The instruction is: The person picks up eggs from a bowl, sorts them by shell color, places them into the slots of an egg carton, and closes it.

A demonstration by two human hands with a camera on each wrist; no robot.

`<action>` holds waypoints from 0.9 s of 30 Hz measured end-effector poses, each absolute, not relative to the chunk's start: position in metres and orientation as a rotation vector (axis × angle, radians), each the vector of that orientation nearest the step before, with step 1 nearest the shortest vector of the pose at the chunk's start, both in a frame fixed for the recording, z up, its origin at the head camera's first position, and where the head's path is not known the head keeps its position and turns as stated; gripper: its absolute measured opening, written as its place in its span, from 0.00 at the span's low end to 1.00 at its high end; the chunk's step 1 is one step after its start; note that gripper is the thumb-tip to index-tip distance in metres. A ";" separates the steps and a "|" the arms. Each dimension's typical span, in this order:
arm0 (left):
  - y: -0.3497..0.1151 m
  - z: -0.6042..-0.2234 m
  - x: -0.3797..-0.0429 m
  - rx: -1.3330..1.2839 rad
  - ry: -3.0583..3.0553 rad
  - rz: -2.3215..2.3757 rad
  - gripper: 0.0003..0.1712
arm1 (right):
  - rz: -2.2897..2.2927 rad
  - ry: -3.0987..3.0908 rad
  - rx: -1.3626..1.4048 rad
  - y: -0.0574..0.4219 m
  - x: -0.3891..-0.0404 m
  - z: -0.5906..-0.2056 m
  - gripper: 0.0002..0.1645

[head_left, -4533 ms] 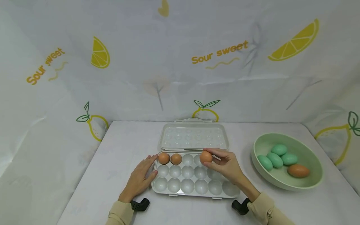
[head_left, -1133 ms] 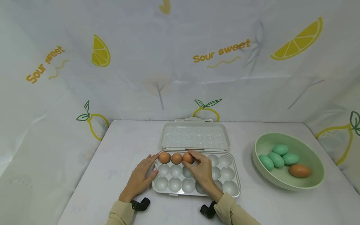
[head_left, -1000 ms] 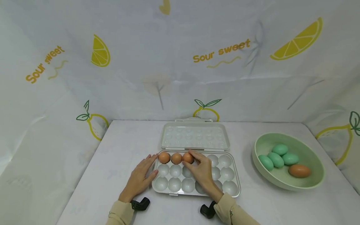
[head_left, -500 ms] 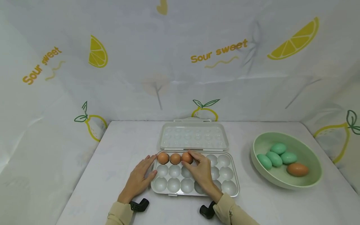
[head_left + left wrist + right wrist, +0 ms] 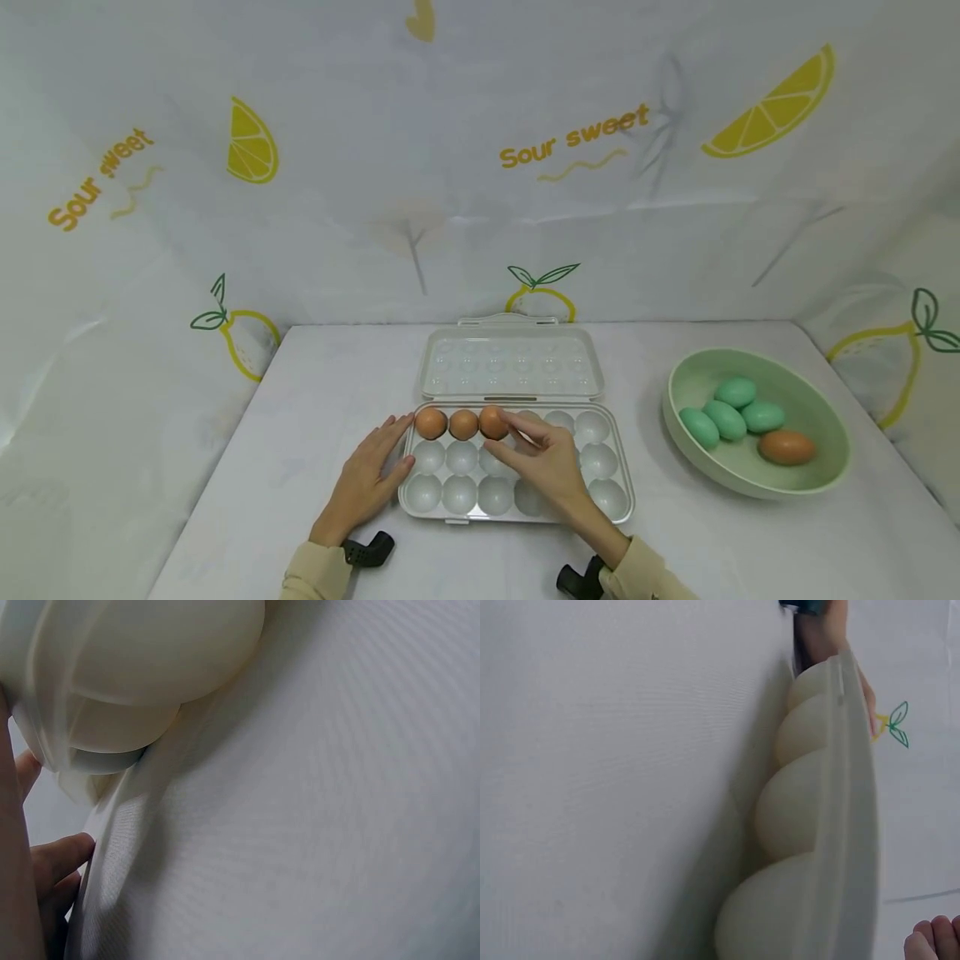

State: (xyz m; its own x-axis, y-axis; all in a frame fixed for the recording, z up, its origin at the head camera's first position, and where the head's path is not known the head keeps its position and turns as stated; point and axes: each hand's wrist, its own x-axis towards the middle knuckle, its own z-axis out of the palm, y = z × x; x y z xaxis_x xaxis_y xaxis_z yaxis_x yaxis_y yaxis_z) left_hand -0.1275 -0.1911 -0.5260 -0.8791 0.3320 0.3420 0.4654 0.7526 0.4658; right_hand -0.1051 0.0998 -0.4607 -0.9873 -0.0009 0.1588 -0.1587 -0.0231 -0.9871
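Observation:
Three brown eggs sit side by side in the back row of a white egg tray [image 5: 517, 518]: a left egg [image 5: 431, 423], a middle egg [image 5: 463, 424] and a right egg [image 5: 492, 422]. My right hand [image 5: 551, 471] is over the tray, index fingertip right at the right egg's side, thumb apart from it, the hand holding nothing. My left hand [image 5: 363, 477] rests with extended fingers against the tray's left edge. In the right wrist view the tray's side [image 5: 847, 795] shows, with right fingertips [image 5: 939, 939] low in the corner. The left wrist view shows the tray's rounded underside [image 5: 165, 652].
The tray's clear lid [image 5: 512, 367] lies folded back behind it. At the right stands a pale green bowl [image 5: 817, 417] with several green eggs [image 5: 724, 419] and one brown egg [image 5: 786, 447]. A lemon-print sheet [image 5: 337, 167] hangs behind the white table [image 5: 337, 367].
My right hand brought the third brown egg left into the back row's third cup, then let go and drew slightly right. My left hand has stayed at the tray's left edge.

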 end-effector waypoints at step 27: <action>-0.193 -0.531 -0.127 -0.625 -2.691 -0.814 0.37 | 2.208 -1.903 0.509 0.250 -0.111 -0.426 0.24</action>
State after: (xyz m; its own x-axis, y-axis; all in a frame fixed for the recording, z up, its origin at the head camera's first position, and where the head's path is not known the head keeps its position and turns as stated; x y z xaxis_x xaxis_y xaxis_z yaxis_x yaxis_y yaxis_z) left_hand -0.1272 -0.1928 -0.5315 -0.8734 0.3257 0.3620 0.4717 0.7505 0.4629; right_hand -0.1106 0.2500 -0.4259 -0.9247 -0.0841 0.3713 -0.3548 -0.1632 -0.9206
